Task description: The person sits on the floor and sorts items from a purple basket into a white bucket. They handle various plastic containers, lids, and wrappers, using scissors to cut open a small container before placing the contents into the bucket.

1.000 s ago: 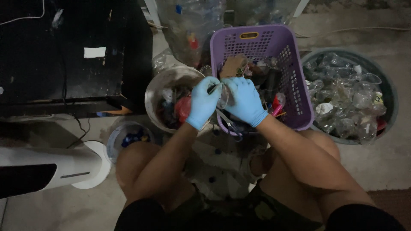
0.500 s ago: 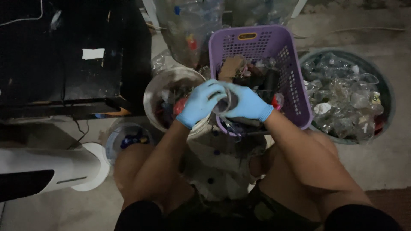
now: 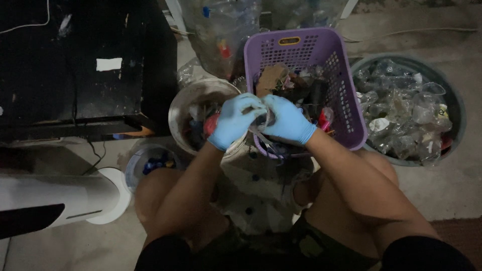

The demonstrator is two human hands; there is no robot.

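Both hands wear blue gloves and meet over the near rim of a purple plastic basket [image 3: 341, 75]. My left hand [image 3: 235, 120] and my right hand [image 3: 287, 119] together grip a small clear plastic item [image 3: 262, 120], mostly hidden between the fingers. The basket holds mixed scraps, including a brown cardboard piece [image 3: 270, 79] and dark objects. A round metal bowl [image 3: 193, 103] with red and dark bits sits just left of my left hand.
A round tub [image 3: 454, 108] full of clear plastic pieces stands at the right. A bag of plastic bottles [image 3: 221, 30] lies behind. A black cabinet [image 3: 75, 65] is at left, a white cylinder [image 3: 55, 200] at lower left, and a small container with blue bits [image 3: 150, 163] by my knee.
My hands have stayed together on the clear item, turning slightly over the basket's near rim. The view has shifted a little.
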